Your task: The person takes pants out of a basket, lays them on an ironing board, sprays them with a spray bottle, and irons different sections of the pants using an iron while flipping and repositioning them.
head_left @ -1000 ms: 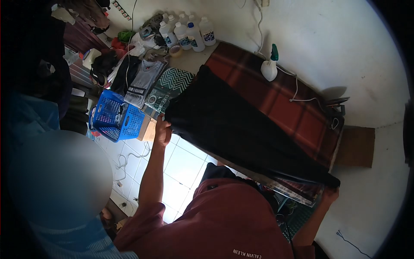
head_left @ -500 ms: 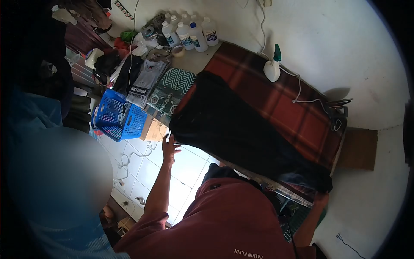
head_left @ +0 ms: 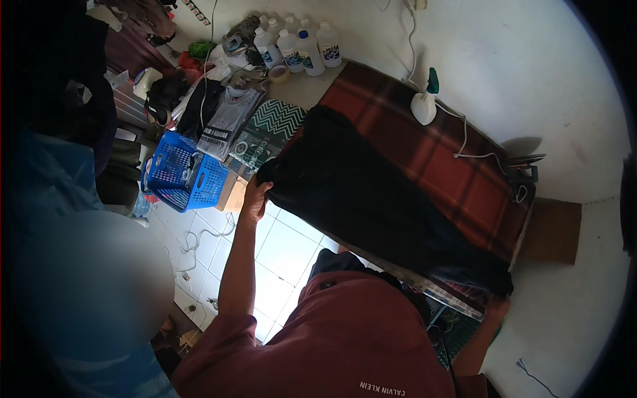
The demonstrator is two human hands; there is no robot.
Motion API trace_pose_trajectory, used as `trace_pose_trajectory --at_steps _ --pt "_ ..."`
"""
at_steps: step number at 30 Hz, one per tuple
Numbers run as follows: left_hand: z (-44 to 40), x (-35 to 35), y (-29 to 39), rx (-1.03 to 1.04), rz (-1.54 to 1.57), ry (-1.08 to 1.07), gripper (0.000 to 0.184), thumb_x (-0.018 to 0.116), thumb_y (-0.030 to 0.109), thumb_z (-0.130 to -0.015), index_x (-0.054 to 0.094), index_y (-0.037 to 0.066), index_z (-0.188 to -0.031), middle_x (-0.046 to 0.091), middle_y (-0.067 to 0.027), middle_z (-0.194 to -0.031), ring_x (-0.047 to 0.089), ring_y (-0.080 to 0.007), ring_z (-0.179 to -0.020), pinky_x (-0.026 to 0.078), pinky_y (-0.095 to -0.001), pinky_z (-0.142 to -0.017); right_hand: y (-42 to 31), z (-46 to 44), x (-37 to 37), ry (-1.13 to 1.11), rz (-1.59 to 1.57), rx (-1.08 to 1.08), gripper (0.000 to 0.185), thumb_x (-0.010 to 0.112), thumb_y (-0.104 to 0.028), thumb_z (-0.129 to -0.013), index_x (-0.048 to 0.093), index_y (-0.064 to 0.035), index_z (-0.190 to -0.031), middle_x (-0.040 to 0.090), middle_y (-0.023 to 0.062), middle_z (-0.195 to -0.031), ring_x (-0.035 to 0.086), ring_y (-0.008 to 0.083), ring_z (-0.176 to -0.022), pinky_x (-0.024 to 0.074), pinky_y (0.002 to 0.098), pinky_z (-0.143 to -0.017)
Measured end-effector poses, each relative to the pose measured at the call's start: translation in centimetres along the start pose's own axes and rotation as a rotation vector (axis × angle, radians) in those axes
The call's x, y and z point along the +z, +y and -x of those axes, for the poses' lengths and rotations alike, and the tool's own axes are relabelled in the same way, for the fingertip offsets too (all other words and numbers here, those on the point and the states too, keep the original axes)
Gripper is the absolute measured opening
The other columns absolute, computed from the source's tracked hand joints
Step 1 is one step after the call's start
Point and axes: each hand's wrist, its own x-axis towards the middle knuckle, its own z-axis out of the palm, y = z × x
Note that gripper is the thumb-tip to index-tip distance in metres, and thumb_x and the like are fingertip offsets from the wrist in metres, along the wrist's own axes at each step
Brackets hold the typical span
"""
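The black cloth (head_left: 378,192) lies stretched over the plaid cover (head_left: 441,156); the left hand (head_left: 255,201), at 9 o'clock, pinches one end; the right hand (head_left: 496,308), at 4 o'clock, meets the other, its grip unclear; shifting it evenly likely needs both.

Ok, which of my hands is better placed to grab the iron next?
Right, probably: the right hand is at the end of the black garment nearer the iron; the left hand holds the opposite end.

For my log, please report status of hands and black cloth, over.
Left hand pinching black cloth. Right hand at cloth's other end. Cloth spread over plaid cover. Spray bottle apart from cloth.
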Motion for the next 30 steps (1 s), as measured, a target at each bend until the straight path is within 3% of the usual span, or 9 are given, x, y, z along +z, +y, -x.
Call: trace_pose_trajectory --at_steps 7,9,10,11,13,20,22,25,30 --pt "-1.1 -1.6 -2.3 0.015 0.214 -0.042 0.051 0.077 0.014 -0.09 0.056 0.006 -0.135 0.067 -0.0073 -0.124 0.066 -0.0191 -0.109 0.053 -0.0345 -0.098 1.2 -0.8 0.1 0.106 -0.044 0.012 0.033 0.043 -0.025 -0.108 0.065 -0.0074 -0.127 0.074 0.009 -0.115 0.07 0.0235 -0.103 0.056 0.0396 -0.088" --pt "-0.3 -2.3 -2.6 -0.168 -0.599 0.227 0.04 0.081 0.025 -0.091 0.063 0.009 -0.124 0.068 -0.0017 -0.1 0.066 -0.015 -0.09 0.054 -0.0301 -0.078 1.7 -1.5 -2.3 -0.227 -0.046 0.079 0.035 0.04 -0.023 -0.109 0.064 -0.0063 -0.128 0.074 0.0104 -0.118 0.07 0.0252 -0.105 0.0561 0.0405 -0.092" --pt "-2.0 -7.1 -6.7 0.29 -0.936 0.19 0.03 0.078 0.035 -0.094 0.065 0.011 -0.107 0.056 0.0007 -0.08 0.058 -0.0114 -0.075 0.049 -0.0295 -0.06 1.9 -1.1 -3.3 -0.554 -0.044 0.145 0.037 0.037 -0.022 -0.109 0.064 -0.0052 -0.13 0.073 0.0117 -0.121 0.07 0.0269 -0.107 0.0561 0.0414 -0.095" --pt "-1.7 -7.1 -6.5 0.287 -0.939 0.181 0.03 0.078 0.035 -0.094 0.065 0.011 -0.107 0.056 0.0007 -0.08 0.058 -0.0114 -0.075 0.049 -0.0295 -0.06 2.0 -0.5 -2.8 -0.545 -0.046 0.143 0.037 0.037 -0.022 -0.109 0.064 -0.0052 -0.13 0.073 0.0117 -0.121 0.07 0.0269 -0.107 0.0561 0.0414 -0.095" --pt "-0.3 -6.5 -3.7 -0.234 -0.618 0.193 0.033 0.077 0.039 -0.095 0.064 0.012 -0.107 0.048 0.0027 -0.071 0.051 -0.0058 -0.068 0.045 -0.0265 -0.054 2.7 0.4 0.3 0.131 -0.083 0.052 0.029 0.046 -0.022 -0.107 0.067 -0.0045 -0.116 0.076 0.0109 -0.105 0.073 0.0274 -0.088 0.0603 0.0429 -0.077" --pt "-2.7 -4.2 0.8 -0.188 -0.126 0.038 0.031 0.072 0.024 -0.097 0.055 0.016 -0.122 0.057 0.0042 -0.094 0.057 -0.0077 -0.076 0.054 -0.0292 -0.064 2.0 -2.2 -2.9 0.163 -0.091 0.042 0.033 0.044 -0.024 -0.108 0.066 -0.0023 -0.12 0.075 0.0128 -0.107 0.071 0.026 -0.092 0.0588 0.0383 -0.086" --pt "-2.7 -1.0 3.9 -0.083 -0.036 0.058 0.026 0.071 0.019 -0.097 0.058 0.015 -0.12 0.061 0.004 -0.103 0.062 -0.0084 -0.087 0.052 -0.026 -0.066 1.5 -6.6 -8.6 -0.076 0.74 -0.424 0.033 0.045 -0.024 -0.108 0.066 -0.0018 -0.122 0.074 0.0138 -0.111 0.07 0.0247 -0.097 0.0571 0.0378 -0.09" --pt "-5.5 -5.0 0.4 0.003 -0.178 0.079 0.024 0.071 0.019 -0.097 0.059 0.014 -0.117 0.062 0.0017 -0.104 0.062 -0.0096 -0.094 0.051 -0.027 -0.063 0.4 -1.0 0.6 0.028 -0.164 -0.054 0.034 0.051 -0.023 -0.105 0.064 0.0023 -0.125 0.073 0.013 -0.114 0.07 0.0265 -0.098 0.0565 0.0396 -0.087" --pt "-3.4 -7.9 -4.9 -0.202 -0.672 0.26 0.035 0.069 0.038 -0.099 0.059 0.011 -0.12 0.062 -0.0035 -0.098 0.062 -0.0136 -0.071 0.048 -0.0292 -0.053 4.2 -1.3 -2.4 0.093 -0.005 0.04 0.038 0.055 -0.027 -0.103 0.062 -0.002 -0.131 0.071 0.0111 -0.122 0.068 0.0279 -0.106 0.0527 0.0431 -0.093"
